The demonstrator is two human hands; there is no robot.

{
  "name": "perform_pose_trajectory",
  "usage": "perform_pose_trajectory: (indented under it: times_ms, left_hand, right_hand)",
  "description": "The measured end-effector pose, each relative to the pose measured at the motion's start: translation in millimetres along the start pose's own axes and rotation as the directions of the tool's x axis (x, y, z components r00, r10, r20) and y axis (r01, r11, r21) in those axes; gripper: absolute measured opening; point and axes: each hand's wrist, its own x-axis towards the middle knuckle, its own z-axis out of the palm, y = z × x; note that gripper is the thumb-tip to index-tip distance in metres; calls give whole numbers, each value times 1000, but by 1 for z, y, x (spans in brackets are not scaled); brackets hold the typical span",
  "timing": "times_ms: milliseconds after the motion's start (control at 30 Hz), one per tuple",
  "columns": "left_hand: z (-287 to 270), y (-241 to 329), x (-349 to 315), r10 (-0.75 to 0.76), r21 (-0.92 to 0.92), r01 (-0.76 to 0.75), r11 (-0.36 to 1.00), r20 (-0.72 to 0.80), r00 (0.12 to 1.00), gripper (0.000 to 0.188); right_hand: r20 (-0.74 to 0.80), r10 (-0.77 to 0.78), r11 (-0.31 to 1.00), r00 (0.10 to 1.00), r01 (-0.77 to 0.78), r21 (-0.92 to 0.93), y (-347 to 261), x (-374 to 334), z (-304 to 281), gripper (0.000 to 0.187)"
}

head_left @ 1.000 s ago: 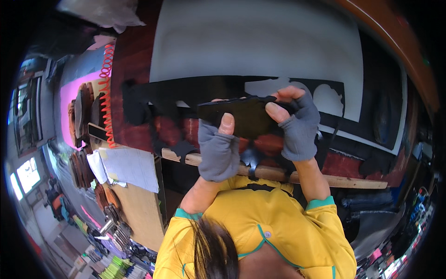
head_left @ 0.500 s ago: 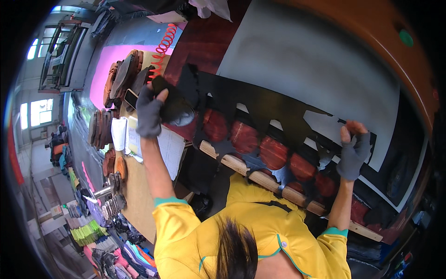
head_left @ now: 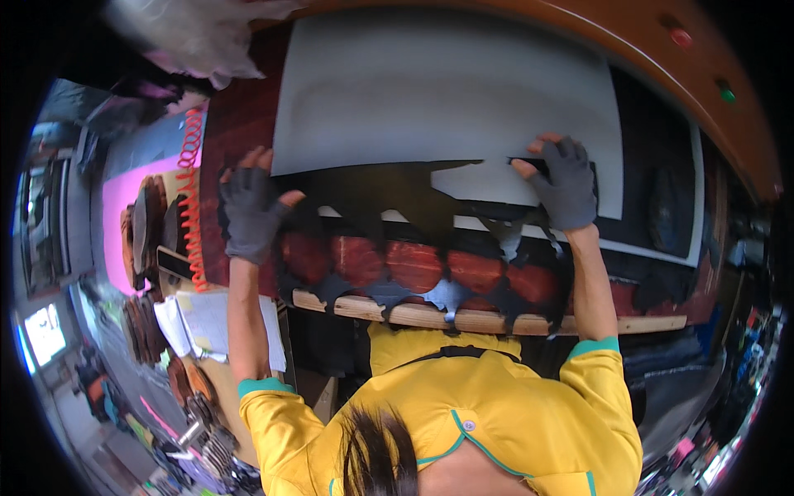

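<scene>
A dark sheet (head_left: 372,194) with a row of rounded cut-outs lies across a worn red board (head_left: 413,263); the red shows through the holes. My left hand (head_left: 251,213), in a grey fingerless glove, rests at the sheet's left end, thumb spread from the fingers. At the right end, my gloved right hand (head_left: 566,186) touches the sheet's torn edge, thumb and fingers apart. Beyond both hands stretches a large smooth grey sheet (head_left: 447,91). Ragged strips of the dark sheet hang over a wooden strip (head_left: 413,316) along the board's front edge.
An orange machine beam (head_left: 529,21) with a green button (head_left: 725,91) spans the far side. To the left are a red coiled hose (head_left: 189,165), a phone (head_left: 174,264), papers (head_left: 219,322) and stacked brown sole-shaped pieces (head_left: 147,227). Plastic film (head_left: 198,33) hangs at upper left.
My left hand held a dark shiny piece over the left side table; now it is without it, at the dark sheet's left end. My right hand stays by the sheet's right end. The view has turned.
</scene>
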Motion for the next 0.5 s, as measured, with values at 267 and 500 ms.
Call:
perform_pose_trajectory:
  times_ms: [267, 500]
  left_hand:
    - [4, 29, 19, 76, -150, -54, 987, 149, 986, 53]
    - [-21, 56, 31, 225, -227, -203, 952, 77, 971, 37]
  right_hand:
    - [-117, 120, 991, 986, -126, -42, 36, -62, -41, 70]
    - [116, 203, 975, 972, -213, 72, 54, -59, -36, 67]
